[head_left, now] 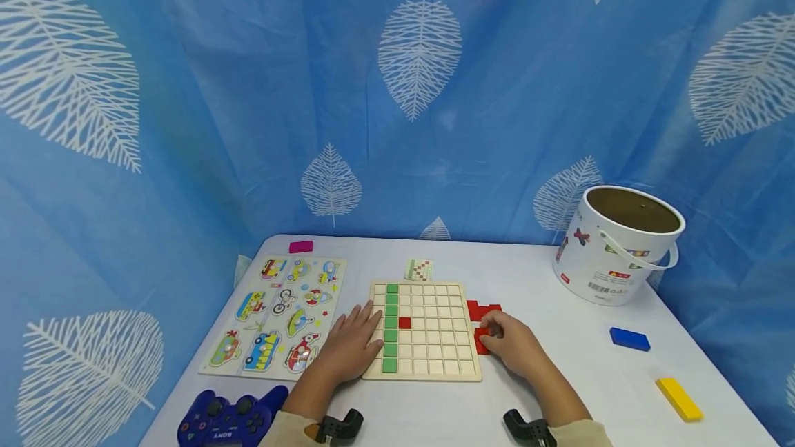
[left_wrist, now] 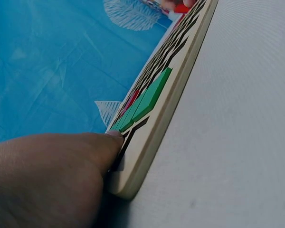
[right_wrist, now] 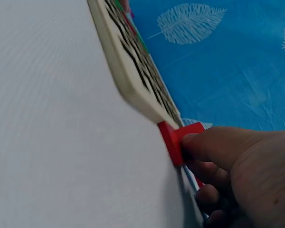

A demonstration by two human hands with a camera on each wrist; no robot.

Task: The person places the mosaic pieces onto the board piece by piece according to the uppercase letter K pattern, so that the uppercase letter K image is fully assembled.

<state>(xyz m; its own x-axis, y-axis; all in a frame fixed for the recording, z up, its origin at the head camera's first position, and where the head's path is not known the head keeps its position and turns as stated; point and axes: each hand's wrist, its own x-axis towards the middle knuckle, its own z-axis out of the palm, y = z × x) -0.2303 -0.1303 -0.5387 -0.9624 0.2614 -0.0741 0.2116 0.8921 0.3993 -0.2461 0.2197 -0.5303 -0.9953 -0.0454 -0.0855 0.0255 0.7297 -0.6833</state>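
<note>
Grid board (head_left: pixel 435 336) on your surface (head_left: pixel 435 412), between puzzle (head_left: pixel 276 323) and bucket (head_left: pixel 611 264)
Loose tiles (head_left: pixel 483 312) lie just right of your board, the card (head_left: pixel 419 270) just behind it; the controller (head_left: pixel 231 421) sits before the puzzle.

Beige sleeves (head_left: pixel 582 434) are worn with curved black wrist devices (head_left: pixel 339 427).

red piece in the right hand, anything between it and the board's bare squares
Nothing visible blocks the red piece; the right hand pinches it right of the board, and the left hand rests at its left edge.
</note>
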